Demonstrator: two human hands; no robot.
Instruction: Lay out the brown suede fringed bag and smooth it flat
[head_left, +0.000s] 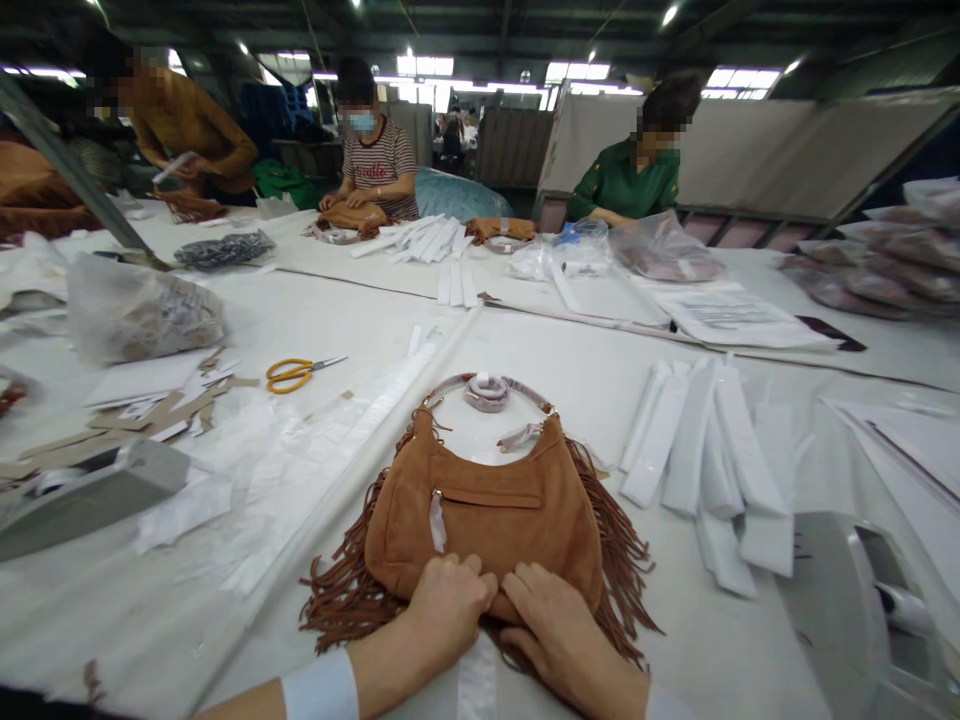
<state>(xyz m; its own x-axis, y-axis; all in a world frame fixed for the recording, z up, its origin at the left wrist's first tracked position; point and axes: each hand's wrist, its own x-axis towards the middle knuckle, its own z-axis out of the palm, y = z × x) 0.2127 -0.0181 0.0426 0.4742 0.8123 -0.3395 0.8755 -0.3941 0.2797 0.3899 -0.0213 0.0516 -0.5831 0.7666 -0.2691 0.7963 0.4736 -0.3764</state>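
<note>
A brown suede handbag (487,510) with long fringe on both sides lies flat before me, its strap end pointing away. A zip with a wrapped pull crosses the face I see. My left hand (450,600) is closed, knuckles up, on the bag's bottom edge. Beside it my right hand (551,620) grips the same edge, fingers curled over the suede and thumb below. A white strip (478,680) runs out from under the bag between my wrists. Inside the handle's curve sits a wrapped, coiled strap (486,392).
Yellow-handled scissors (292,374) lie to the left, near cardboard scraps (176,405) and a grey tape dispenser (97,490). White wrapped strips (712,440) and another dispenser (862,600) are on the right. Across the table several people work, among bagged goods (900,250).
</note>
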